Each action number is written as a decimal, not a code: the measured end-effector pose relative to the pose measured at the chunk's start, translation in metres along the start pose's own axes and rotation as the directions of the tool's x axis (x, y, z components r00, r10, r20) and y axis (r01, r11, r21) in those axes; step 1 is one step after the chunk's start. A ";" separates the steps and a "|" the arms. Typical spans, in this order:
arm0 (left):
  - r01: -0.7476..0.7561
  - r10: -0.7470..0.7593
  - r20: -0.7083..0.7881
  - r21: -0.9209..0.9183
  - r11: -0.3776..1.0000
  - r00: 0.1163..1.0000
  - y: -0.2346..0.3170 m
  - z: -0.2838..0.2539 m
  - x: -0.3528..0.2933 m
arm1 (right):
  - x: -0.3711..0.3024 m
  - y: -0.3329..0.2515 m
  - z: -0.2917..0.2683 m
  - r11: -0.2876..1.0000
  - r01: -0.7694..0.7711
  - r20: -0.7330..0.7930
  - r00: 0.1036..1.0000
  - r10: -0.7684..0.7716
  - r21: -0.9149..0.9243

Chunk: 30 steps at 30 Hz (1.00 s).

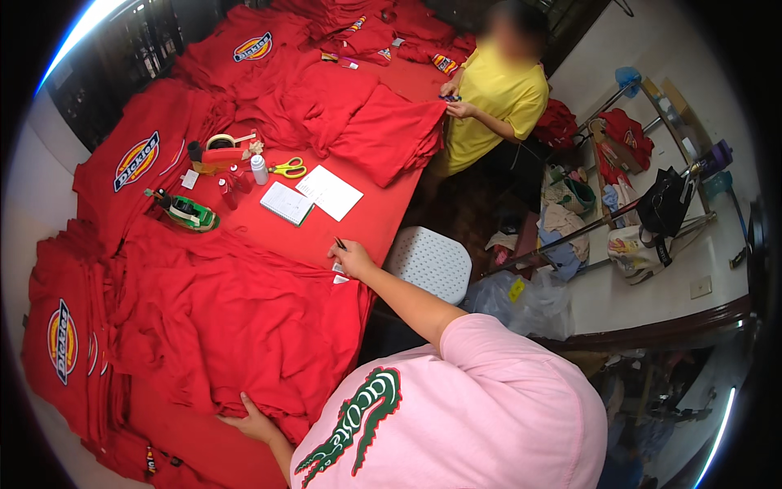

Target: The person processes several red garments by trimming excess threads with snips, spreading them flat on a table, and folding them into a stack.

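- Red shirt (236,326) lies spread and rumpled on the red table (375,220), in front of me, at the near edge.
- My right hand (352,259) rests on its far corner, fingers pinching a small white tag (339,271) — a thin dark tool pokes out above.
- My left hand (254,422) presses flat, fingers spread, on the near hem.
- Beyond: notepad (287,202), scissors (287,169), tape dispenser (189,212).
- Across the table — a person in a yellow shirt (493,102) handles another red garment.

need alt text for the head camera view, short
A person in a pink shirt presses the left hand on a spread red shirt and pinches its small white tag with the right hand on a red table. Beyond lie scissors, a notepad and a co-worker in yellow.
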<state>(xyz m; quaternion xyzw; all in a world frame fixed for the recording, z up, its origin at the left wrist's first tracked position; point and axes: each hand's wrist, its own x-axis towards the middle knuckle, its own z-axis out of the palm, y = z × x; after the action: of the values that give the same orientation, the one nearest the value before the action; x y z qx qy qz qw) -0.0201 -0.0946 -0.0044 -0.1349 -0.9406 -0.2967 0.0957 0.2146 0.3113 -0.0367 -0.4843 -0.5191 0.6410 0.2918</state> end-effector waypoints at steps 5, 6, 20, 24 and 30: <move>0.057 -0.057 0.020 -0.010 0.998 0.998 -0.007 0.007 0.000 | 0.002 0.000 -0.001 1.000 0.016 0.006 1.000 -0.016 0.004; 0.072 -0.071 0.028 -0.003 0.997 0.997 -0.006 0.006 -0.001 | 0.001 0.000 0.000 1.000 0.008 0.012 1.000 -0.008 0.002; 0.053 -0.053 -0.003 0.042 0.998 0.999 -0.001 0.006 -0.003 | -0.004 -0.007 -0.001 0.998 -0.001 -0.009 1.000 0.001 -0.061; 0.036 -0.034 -0.022 0.067 0.997 0.999 -0.010 0.011 -0.002 | -0.002 -0.008 0.000 0.995 0.043 0.000 0.999 -0.044 -0.094; 0.019 -0.016 -0.036 0.061 0.998 0.999 -0.009 0.011 -0.002 | -0.002 -0.011 -0.002 0.994 0.024 0.044 0.999 -0.019 -0.105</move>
<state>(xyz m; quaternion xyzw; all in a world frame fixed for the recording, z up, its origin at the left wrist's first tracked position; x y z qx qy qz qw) -0.0215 -0.0957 -0.0182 -0.1183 -0.9485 -0.2708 0.1140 0.2155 0.3134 -0.0252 -0.4794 -0.5635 0.6199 0.2616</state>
